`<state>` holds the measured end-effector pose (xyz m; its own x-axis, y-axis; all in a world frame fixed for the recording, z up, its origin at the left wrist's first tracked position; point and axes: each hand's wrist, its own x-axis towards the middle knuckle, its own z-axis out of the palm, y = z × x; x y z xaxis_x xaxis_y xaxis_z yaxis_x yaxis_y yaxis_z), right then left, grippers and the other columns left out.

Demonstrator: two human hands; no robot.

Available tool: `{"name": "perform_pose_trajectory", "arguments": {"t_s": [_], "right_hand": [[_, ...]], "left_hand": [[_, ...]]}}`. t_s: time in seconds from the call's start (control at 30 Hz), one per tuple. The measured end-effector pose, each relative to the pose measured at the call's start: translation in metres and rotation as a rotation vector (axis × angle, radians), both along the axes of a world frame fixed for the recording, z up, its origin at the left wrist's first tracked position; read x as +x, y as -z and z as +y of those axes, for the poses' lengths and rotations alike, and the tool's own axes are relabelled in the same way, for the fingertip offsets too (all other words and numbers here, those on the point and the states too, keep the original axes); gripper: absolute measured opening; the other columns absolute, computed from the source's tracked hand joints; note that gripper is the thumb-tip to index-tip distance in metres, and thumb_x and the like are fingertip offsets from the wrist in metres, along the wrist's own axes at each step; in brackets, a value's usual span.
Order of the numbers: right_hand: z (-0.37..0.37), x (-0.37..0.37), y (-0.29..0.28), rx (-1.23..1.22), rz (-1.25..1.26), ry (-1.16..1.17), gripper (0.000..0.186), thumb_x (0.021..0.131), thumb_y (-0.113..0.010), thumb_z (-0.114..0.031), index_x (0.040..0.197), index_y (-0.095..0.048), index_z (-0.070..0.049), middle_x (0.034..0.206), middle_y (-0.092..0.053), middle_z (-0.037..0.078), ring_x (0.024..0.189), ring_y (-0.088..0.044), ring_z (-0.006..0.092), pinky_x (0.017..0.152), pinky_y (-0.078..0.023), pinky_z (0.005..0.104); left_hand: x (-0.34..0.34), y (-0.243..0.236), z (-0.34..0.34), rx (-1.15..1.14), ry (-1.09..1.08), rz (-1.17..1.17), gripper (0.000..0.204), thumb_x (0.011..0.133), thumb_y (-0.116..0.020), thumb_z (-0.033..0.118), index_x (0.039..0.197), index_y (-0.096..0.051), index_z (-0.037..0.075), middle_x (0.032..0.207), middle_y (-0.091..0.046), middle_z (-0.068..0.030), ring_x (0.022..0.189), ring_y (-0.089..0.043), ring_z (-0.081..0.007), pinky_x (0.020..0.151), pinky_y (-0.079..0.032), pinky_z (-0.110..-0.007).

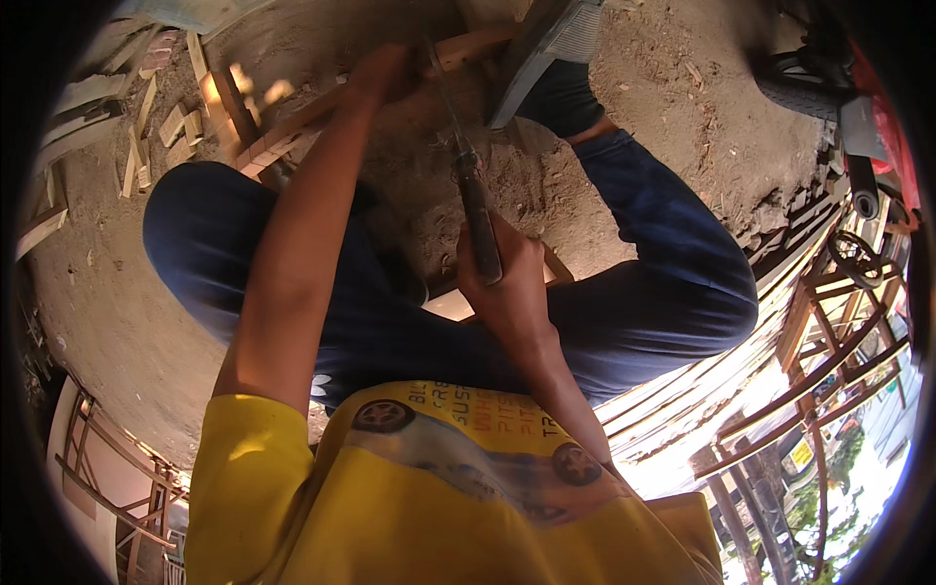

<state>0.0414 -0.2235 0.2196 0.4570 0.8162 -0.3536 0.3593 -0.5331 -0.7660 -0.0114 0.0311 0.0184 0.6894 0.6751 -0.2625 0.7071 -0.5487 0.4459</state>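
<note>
My right hand is wrapped round the long dark handle of a saw. Its narrow blade, seen nearly edge-on, points away from me and reaches a wooden strip. My left hand grips that strip just left of the blade, in shadow, with its fingers partly hidden. The strip runs from the lower left up to the right. By its right end is my foot in a grey-soled sandal, which seems to press against the wood.
Bare earth lies around me, with wood offcuts scattered at the left. Wooden slats are stacked beside my right knee. Curved wooden frames stand at the right. A black wheeled object is at the upper right.
</note>
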Motion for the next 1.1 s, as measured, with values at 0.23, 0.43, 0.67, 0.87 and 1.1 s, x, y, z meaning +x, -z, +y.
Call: {"name": "perform_pose_trajectory", "arguments": {"t_s": [0.23,0.43,0.67,0.87,1.1], "right_hand": [[-0.052,-0.014,-0.025,-0.012,-0.017,-0.014,0.008,0.081,-0.059,-0.002,0.087,-0.055,0.002,0.072,-0.058,0.019,0.061,-0.06,0.0333,0.052,-0.048,0.0398],[-0.037,-0.016,-0.034,-0.05,0.059,-0.009,0.012,0.081,-0.059,-0.002,0.092,-0.057,0.002,0.067,-0.057,0.017,0.059,-0.059,0.0297,0.052,-0.047,0.0383],[-0.027,0.004,-0.015,0.015,0.067,0.075,0.008,0.087,-0.059,-0.002,0.083,-0.058,0.005,0.052,-0.05,0.008,0.05,-0.045,0.0045,0.043,-0.037,0.0294],[-0.051,-0.004,-0.022,0.075,-0.085,-0.032,0.005,0.086,-0.059,-0.001,0.085,-0.059,0.004,0.054,-0.051,0.011,0.05,-0.048,0.0055,0.045,-0.041,0.0291],[0.01,0.01,0.011,0.033,0.077,0.056,0.014,0.088,-0.06,-0.008,0.081,-0.054,0.003,0.053,-0.048,0.01,0.047,-0.044,0.0074,0.044,-0.037,0.0302]], "left_hand": [[0.0,0.011,0.007,0.124,0.016,-0.02,0.032,0.08,-0.065,0.028,0.099,-0.065,0.002,0.101,-0.066,-0.0204,0.097,-0.062,-0.038,0.081,-0.051,-0.048],[-0.002,0.02,0.02,-0.024,0.046,0.009,0.031,0.08,-0.065,0.027,0.102,-0.063,0.004,0.1,-0.065,-0.0202,0.096,-0.062,-0.0377,0.081,-0.051,-0.048],[0.006,0.01,0.009,-0.008,0.001,0.033,0.023,0.081,-0.062,0.022,0.099,-0.063,0.007,0.098,-0.065,-0.0186,0.098,-0.061,-0.0366,0.083,-0.05,-0.046],[-0.01,0.06,0.03,0.275,0.062,-0.01,0.028,0.079,-0.063,0.027,0.098,-0.065,0.006,0.098,-0.066,-0.0188,0.096,-0.063,-0.035,0.081,-0.051,-0.046],[0.004,0.01,0.005,-0.058,0.015,-0.007,0.027,0.081,-0.061,0.026,0.099,-0.062,0.006,0.098,-0.065,-0.0192,0.096,-0.061,-0.0373,0.082,-0.05,-0.047]]}}
